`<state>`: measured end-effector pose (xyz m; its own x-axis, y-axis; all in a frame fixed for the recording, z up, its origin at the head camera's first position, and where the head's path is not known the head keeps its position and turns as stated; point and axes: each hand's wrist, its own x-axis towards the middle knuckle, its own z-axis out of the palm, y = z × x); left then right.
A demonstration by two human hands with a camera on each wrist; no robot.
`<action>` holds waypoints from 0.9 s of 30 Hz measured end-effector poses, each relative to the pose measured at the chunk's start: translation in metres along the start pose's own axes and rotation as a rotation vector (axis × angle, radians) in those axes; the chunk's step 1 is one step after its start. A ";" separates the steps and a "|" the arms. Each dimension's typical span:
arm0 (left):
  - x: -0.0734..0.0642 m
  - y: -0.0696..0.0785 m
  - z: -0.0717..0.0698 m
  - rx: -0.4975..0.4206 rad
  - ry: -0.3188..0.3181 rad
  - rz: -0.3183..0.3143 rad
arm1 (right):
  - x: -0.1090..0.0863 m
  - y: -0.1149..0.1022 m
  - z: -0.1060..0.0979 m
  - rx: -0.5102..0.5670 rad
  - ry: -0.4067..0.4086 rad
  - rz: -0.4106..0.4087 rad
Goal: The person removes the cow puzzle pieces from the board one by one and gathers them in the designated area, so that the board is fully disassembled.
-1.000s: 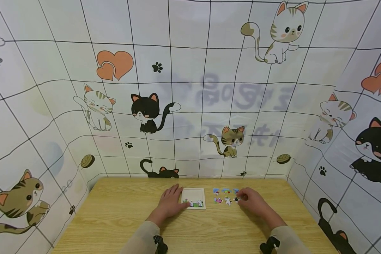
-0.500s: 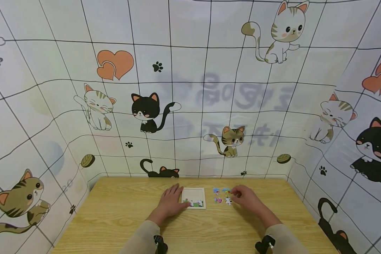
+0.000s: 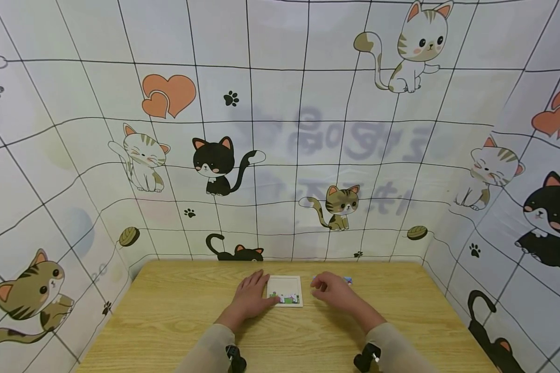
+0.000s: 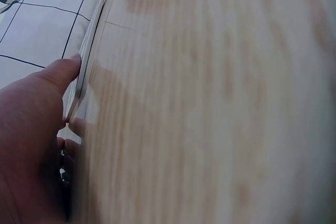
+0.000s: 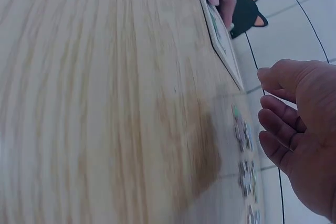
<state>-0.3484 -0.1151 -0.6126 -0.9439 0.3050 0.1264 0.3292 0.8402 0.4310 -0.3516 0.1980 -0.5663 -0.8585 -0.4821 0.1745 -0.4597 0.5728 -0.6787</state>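
My left hand (image 3: 249,296) rests flat at the left side of a small white puzzle tray (image 3: 283,285), its thumb over the lower left corner. Along the tray's bottom lie colourful puzzle pieces (image 3: 289,299) showing green and white. To the right of the tray, my right hand (image 3: 334,291) hovers with loosely bent fingers. No piece shows between those fingers in the right wrist view. Beneath this hand is a row of loose jigsaw pieces (image 5: 245,177). In the head view it hides most of them; one blue piece (image 3: 348,281) shows beyond its knuckles.
All of this lies on a light wooden table (image 3: 182,311). A white cloth (image 3: 280,155) with a grid and cartoon cats hangs behind the table and at both sides. Each wrist wears a black camera mount (image 3: 235,358).
My right hand has moved left across the loose pieces, from their right end to the end nearer the tray. The left hand and the tray have stayed in place.
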 end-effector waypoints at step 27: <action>-0.006 0.007 -0.023 -0.026 -0.131 0.019 | 0.044 -0.044 0.053 -0.092 -0.172 -0.140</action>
<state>-0.3412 -0.1208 -0.5898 -0.9257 0.3779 0.0179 0.3444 0.8224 0.4528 -0.3575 0.1163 -0.5664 -0.7374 -0.6624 0.1324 -0.5968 0.5470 -0.5870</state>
